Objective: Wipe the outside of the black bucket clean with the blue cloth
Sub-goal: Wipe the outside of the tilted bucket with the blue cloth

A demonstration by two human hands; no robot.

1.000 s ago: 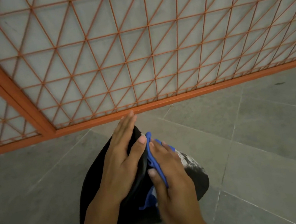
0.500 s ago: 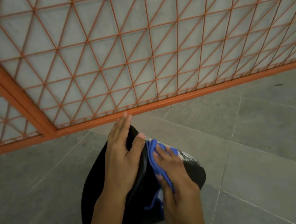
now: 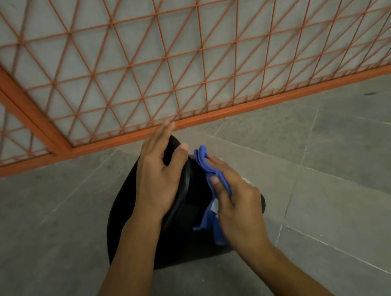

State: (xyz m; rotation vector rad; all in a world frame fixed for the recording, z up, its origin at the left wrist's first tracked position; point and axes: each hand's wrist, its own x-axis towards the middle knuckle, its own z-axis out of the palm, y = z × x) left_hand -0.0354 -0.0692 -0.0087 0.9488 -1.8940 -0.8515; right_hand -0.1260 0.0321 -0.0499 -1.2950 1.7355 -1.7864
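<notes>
The black bucket [image 3: 123, 218] lies tipped on the grey floor just below me, much of it covered by my arms. My left hand [image 3: 160, 174] rests flat on its upper side, thumb hooked over the rim, steadying it. My right hand [image 3: 236, 202] presses the crumpled blue cloth [image 3: 202, 158] against the bucket's right side, where whitish dirt shows beside my fingers. A loose end of the cloth hangs below my palm.
An orange metal grille fence [image 3: 202, 70] with a thick frame bar [image 3: 258, 99] runs along the floor right behind the bucket. Grey floor tiles [image 3: 345, 162] spread to the right and left.
My right hand has slid the cloth a little down and back along the bucket's right side. The left hand keeps its hold on top.
</notes>
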